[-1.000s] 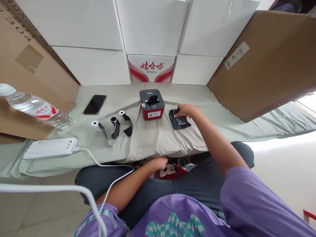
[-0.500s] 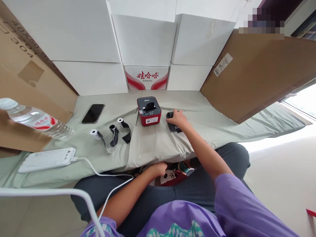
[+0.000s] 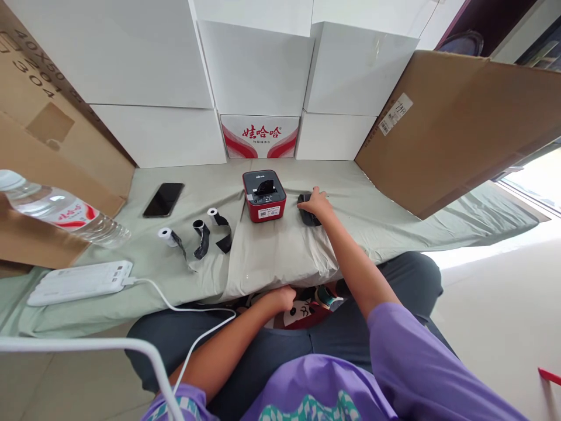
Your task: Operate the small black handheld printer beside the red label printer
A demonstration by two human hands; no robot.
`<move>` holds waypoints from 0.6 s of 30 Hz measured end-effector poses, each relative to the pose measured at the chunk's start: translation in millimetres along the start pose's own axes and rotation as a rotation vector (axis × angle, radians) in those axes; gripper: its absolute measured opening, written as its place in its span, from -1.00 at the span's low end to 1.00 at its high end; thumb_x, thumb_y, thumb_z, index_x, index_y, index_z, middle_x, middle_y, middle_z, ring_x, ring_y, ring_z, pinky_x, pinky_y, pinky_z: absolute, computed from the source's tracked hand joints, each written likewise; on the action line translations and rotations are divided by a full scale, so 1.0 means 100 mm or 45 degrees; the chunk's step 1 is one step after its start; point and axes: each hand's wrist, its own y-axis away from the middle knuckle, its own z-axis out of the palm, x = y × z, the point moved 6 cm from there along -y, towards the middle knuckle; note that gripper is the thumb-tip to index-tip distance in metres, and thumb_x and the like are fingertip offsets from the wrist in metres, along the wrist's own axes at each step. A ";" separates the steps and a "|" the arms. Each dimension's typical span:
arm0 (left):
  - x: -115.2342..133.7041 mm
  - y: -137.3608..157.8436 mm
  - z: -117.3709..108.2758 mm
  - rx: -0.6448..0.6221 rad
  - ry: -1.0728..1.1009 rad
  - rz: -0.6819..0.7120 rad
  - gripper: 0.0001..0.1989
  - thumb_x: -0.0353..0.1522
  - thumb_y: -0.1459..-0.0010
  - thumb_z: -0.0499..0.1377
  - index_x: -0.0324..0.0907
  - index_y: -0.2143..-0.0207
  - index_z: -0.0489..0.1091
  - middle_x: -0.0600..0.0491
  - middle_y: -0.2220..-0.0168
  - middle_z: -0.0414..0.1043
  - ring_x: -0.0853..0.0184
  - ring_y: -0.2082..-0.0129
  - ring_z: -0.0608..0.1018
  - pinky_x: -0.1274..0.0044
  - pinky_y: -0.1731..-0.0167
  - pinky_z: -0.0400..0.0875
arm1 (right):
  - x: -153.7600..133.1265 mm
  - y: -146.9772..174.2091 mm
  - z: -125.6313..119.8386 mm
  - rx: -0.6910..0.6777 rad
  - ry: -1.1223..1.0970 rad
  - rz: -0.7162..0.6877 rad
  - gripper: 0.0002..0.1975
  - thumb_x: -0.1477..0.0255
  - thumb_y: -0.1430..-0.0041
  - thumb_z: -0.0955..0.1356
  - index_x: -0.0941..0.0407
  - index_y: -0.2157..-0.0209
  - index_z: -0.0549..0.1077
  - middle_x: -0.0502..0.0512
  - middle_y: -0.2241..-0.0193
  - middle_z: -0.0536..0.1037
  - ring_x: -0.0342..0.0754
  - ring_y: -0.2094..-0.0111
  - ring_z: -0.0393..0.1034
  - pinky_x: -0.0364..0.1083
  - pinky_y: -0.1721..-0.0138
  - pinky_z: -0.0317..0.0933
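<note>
Head view | right hand (image 3: 316,203) flat on black pouch (image 3: 308,211), orientation unclear | left hand (image 3: 283,297) curled, contents unclear

Bright daylight, even overall. Light comes in from the right of the red printer (image 3: 264,196): floor strip (image 3: 491,245) there is blown out to near white, w/ glare along the window edge (image 3: 532,181). White boxes (image 3: 258,67) behind the printer are lit flat, almost no detail. Shadows soft & faint; darker only under the bench (image 3: 272,257) edge near the lap. Strong wide-angle warp (carton edges bow outward) far left & right of the printer. Focus sharp at centre; water bottle (image 3: 61,209) far left slightly soft.
</note>
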 end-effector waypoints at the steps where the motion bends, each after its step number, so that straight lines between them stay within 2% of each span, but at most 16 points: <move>1: 0.00 0.00 -0.01 -0.007 -0.018 -0.025 -0.67 -0.46 -0.23 0.18 -0.32 -0.02 0.56 -0.36 -0.08 0.55 -0.10 -0.08 0.61 0.16 -0.09 0.52 | 0.00 0.01 0.00 0.010 -0.022 -0.012 -0.02 0.17 -0.01 0.50 0.07 -0.38 0.06 0.40 -0.32 0.22 0.34 -0.23 0.35 0.19 -0.18 0.30; 5: -0.01 0.02 -0.03 -0.023 -0.078 -0.071 -0.67 -0.44 -0.22 0.19 -0.28 -0.03 0.57 -0.29 -0.08 0.57 -0.01 -0.06 0.63 0.28 -0.05 0.54 | 0.01 0.05 0.00 0.058 -0.084 -0.020 -0.02 0.21 0.00 0.52 0.06 -0.38 0.06 0.37 -0.32 0.24 0.31 -0.28 0.31 0.17 -0.21 0.29; 10: 0.03 0.04 -0.04 -0.035 -0.148 -0.050 -0.68 -0.44 -0.26 0.16 -0.32 -0.01 0.57 -0.30 -0.07 0.58 0.02 -0.07 0.62 0.33 -0.08 0.51 | -0.01 0.05 0.04 0.141 -0.029 -0.009 -0.05 0.26 0.03 0.53 0.09 -0.34 0.11 0.37 -0.29 0.28 0.33 -0.25 0.31 0.17 -0.17 0.32; 18: 0.08 0.10 -0.14 0.021 -0.205 -0.031 -0.70 -0.44 -0.26 0.14 -0.27 0.02 0.58 -0.21 0.02 0.63 0.08 -0.01 0.63 0.36 -0.05 0.49 | -0.01 0.08 0.03 0.103 -0.049 0.022 -0.03 0.23 0.03 0.54 0.07 -0.34 0.10 0.37 -0.30 0.27 0.30 -0.27 0.29 0.16 -0.16 0.34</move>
